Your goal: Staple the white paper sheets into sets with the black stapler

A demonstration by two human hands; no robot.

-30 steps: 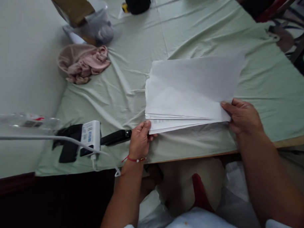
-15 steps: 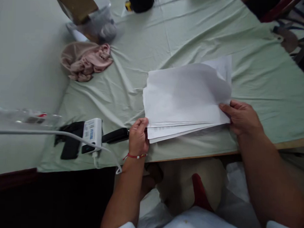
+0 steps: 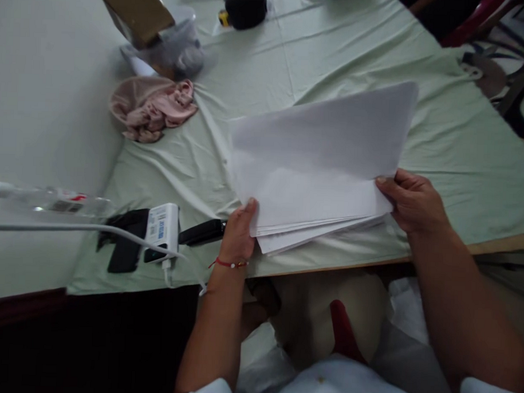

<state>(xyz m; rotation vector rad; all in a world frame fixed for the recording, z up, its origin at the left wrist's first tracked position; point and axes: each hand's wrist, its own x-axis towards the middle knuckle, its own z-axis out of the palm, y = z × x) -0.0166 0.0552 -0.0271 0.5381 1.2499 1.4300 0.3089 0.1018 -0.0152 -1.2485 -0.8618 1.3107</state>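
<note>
A stack of white paper sheets (image 3: 319, 158) is held between my two hands over the near side of the table. My left hand (image 3: 240, 233) grips its lower left corner, thumb on top, with a red string bracelet at the wrist. At the right edge my right hand (image 3: 414, 200) pinches the sheets, thumb on top and fingers behind. The far half of the stack tilts up, its upper right corner raised highest. Lower sheets fan out a little along the near edge. The top face looks blank.
Left of my left hand lie a black case (image 3: 201, 233), a white power adapter (image 3: 161, 230) with a cable, and a dark phone (image 3: 125, 249). Farther off are a pink cloth (image 3: 157, 110), a cardboard box (image 3: 139, 14), and a black pouch (image 3: 246, 8). Green cloth (image 3: 469, 169) covers the table.
The stack's far edge has risen and straightened, and its upper right corner now stands higher. The sheets at the near edge have drawn closer together. Both hands still hold the paper.
</note>
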